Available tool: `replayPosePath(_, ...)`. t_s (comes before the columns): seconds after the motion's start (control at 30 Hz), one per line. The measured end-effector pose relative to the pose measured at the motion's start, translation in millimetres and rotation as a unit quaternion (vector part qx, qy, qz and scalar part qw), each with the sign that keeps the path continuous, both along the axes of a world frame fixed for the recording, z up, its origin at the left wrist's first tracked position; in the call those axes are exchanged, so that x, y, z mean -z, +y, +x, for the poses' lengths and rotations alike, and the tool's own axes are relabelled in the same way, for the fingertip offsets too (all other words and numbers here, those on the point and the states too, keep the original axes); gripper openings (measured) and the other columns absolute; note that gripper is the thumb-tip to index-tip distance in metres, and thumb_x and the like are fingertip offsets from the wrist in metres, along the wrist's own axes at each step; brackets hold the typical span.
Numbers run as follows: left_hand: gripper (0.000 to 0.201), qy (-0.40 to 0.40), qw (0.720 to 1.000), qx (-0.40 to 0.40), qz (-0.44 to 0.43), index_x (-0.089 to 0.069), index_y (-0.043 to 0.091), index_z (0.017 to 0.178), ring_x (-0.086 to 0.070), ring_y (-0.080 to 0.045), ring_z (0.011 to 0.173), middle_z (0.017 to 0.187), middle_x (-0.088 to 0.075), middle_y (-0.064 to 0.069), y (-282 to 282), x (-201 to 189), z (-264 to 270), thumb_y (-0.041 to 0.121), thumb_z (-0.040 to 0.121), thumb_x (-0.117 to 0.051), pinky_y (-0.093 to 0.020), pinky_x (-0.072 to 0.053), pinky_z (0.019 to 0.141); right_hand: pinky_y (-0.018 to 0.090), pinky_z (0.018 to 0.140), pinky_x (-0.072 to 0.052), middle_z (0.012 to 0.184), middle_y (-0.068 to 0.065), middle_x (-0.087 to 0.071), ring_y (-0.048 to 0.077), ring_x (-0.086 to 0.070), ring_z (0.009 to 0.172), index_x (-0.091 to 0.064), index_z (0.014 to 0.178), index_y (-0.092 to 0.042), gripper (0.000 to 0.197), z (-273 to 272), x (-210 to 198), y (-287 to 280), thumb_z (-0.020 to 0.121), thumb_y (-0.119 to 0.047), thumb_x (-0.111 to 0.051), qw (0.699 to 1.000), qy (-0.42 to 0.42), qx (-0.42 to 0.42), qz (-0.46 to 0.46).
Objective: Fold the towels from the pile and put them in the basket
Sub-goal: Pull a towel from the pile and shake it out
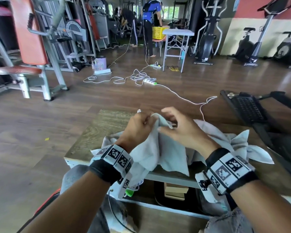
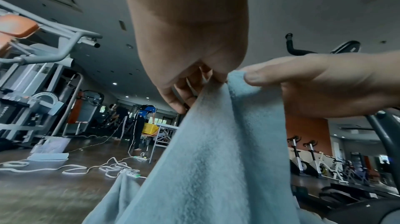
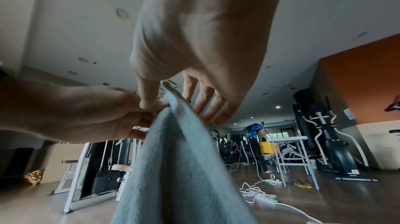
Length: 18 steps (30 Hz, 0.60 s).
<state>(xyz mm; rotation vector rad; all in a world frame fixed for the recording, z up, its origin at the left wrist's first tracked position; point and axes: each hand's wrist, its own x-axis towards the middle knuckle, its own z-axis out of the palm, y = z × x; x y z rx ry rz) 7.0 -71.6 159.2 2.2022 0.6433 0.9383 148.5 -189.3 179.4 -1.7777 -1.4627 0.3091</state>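
Note:
A pale blue-grey towel (image 1: 158, 148) hangs lifted over the wooden table (image 1: 97, 130), its top edge bunched between both hands. My left hand (image 1: 149, 117) pinches that edge from the left; the left wrist view shows its fingertips closed on the towel (image 2: 216, 159). My right hand (image 1: 165, 121) pinches the same edge just to the right. In the right wrist view its thumb (image 3: 149, 101) lies against the towel (image 3: 177, 167), with the other fingers behind the cloth. More crumpled towels (image 1: 242, 145) lie on the table's right side. A black latticed basket (image 1: 247, 108) sits at the far right.
White cables and a power strip (image 1: 149, 81) run across the wooden floor ahead. A weight machine with an orange pad (image 1: 32, 47) stands at the left. Far back, two people stand by a folding table (image 1: 176, 32) near a yellow basket (image 1: 158, 32). Exercise bikes line the right wall.

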Motion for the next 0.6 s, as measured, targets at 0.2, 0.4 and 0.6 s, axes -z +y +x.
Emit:
replayPosePath(0.2, 0.026, 0.0, 0.996, 0.086, -0.04, -0.055, 0.008, 0.075, -0.031, -0.002, 0.044, 0.052, -0.033, 0.013, 11, -8, 17, 0.021, 0.097, -0.06, -0.011, -0.025, 0.046, 0.031, 0.068, -0.043, 0.076, -0.012, -0.064, 0.011, -0.059, 0.074, -0.067, 0.091, -0.022, 0.006, 17, -10, 18, 0.092, -0.018, -0.064, 0.995, -0.072, 0.053, 0.041)
replayPosePath(0.4, 0.025, 0.148, 0.983, 0.073, -0.085, -0.064, 0.016, 0.074, -0.062, -0.014, 0.053, 0.064, -0.068, 0.007, 42, 17, -2, 0.035, 0.089, -0.07, -0.033, -0.052, 0.051, 0.032, 0.075, -0.046, 0.085, -0.004, -0.068, 0.018, -0.06, 0.081, -0.066, 0.092, -0.019, 0.018, 45, -28, 29, 0.088, -0.006, -0.055, 0.978, -0.028, 0.149, 0.143)
replayPosePath(0.6, 0.033, 0.146, 0.987, -0.034, -0.05, -0.057, 0.008, 0.073, -0.055, -0.021, 0.051, 0.062, -0.059, -0.005, 75, 28, -12, 0.034, 0.092, -0.066, -0.034, -0.045, 0.048, 0.035, 0.089, -0.049, 0.097, -0.003, -0.068, 0.018, -0.063, 0.094, -0.064, 0.106, -0.019, 0.025, 79, -1, 40, 0.088, -0.003, -0.056, 0.968, 0.004, 0.198, 0.152)
